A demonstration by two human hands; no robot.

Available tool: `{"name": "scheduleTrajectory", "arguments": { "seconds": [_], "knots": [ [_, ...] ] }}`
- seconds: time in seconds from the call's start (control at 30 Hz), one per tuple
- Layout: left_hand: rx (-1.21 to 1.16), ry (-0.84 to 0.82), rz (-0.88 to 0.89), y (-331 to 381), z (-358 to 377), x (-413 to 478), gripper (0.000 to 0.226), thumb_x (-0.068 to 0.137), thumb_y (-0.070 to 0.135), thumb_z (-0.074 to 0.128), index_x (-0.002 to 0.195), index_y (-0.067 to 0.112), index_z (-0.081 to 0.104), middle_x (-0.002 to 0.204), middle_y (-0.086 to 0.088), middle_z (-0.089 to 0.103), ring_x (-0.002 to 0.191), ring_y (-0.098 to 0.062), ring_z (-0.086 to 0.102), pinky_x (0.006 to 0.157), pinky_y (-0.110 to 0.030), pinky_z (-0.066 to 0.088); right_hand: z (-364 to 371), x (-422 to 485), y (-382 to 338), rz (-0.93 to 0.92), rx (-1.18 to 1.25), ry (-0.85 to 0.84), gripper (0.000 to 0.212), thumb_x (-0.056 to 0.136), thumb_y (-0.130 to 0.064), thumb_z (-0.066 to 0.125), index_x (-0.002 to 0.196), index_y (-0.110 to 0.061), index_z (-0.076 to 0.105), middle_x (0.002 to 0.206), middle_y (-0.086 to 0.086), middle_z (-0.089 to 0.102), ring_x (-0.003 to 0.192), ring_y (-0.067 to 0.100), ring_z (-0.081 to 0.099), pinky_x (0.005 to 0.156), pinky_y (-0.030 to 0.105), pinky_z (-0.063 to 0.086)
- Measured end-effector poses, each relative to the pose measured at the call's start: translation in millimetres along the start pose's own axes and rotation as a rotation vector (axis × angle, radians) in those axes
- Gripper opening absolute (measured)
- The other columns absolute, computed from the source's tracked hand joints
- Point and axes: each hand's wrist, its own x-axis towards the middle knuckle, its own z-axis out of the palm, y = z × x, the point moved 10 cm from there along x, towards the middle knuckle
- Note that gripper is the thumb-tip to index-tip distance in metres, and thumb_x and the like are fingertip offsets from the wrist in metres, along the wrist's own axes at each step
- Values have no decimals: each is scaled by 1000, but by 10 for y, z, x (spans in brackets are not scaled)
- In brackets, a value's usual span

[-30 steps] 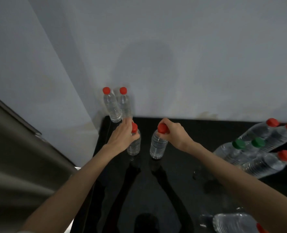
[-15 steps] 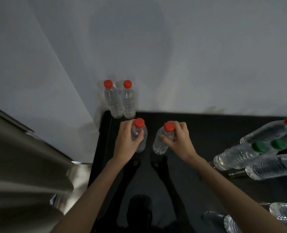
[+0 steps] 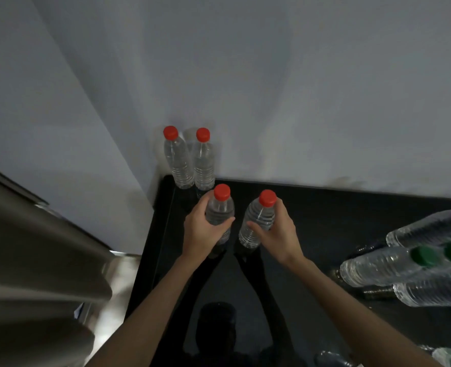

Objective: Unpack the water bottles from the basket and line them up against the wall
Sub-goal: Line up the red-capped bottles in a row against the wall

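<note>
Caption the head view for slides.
Left hand grips left bottle, right hand grips right bottle, near the pair against the wall.

Clear ribbed plastic bottles [image 3: 220, 211], glossy black counter [image 3: 324, 234]

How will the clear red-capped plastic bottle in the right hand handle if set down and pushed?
The clear red-capped plastic bottle is tall and narrow, so probably tips if pushed near the red cap. Thin ribbed walls likely flex under the fingers of the right hand. Round body, so probably rolls if it falls on the glossy black counter.
</note>
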Motion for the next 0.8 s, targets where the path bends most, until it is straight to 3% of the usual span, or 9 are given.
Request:
{"name": "scheduleTrajectory", "arguments": {
  "seconds": [0.07,0.23,0.47,0.67,0.8],
  "knots": [
    [3,13,4,61,22,134,68,68,18,85,120,45,51,108,21,65,107,2,62,95,-34,53,-42,130,-12,-3,0,19,59,75,-26,78,123,-29,45,115,-7,57,107,10,59,94,45,51],
    [0,60,-14,121,116,575,64,67,20,86,123,29,56,105,21,66,105,4,62,96,-32,51,-106,553,-25,17,42,37,58,71,-30,81,119,-32,47,112,-9,62,105,10,62,93,44,53],
    [15,53,1,145,296,1029,57,70,20,85,108,47,52,99,24,66,98,11,60,83,-5,43,-77,1116,-99,-19,82,43,59,70,-36,80,119,-29,46,112,-8,62,101,9,63,89,41,54],
    [-38,71,21,112,400,1197,56,71,20,84,120,21,57,106,21,64,104,11,57,88,-7,42,-51,1373,-82,-31,136,54,63,72,-37,81,124,-29,47,116,-8,61,103,8,61,89,36,54],
    [-65,61,15,45,503,1215,61,75,21,81,129,19,53,119,11,64,114,2,57,96,-19,45,-43,1439,-12,-25,155,51,70,72,-42,80,130,-27,45,122,-6,59,109,9,60,93,37,53]
  ]
}}
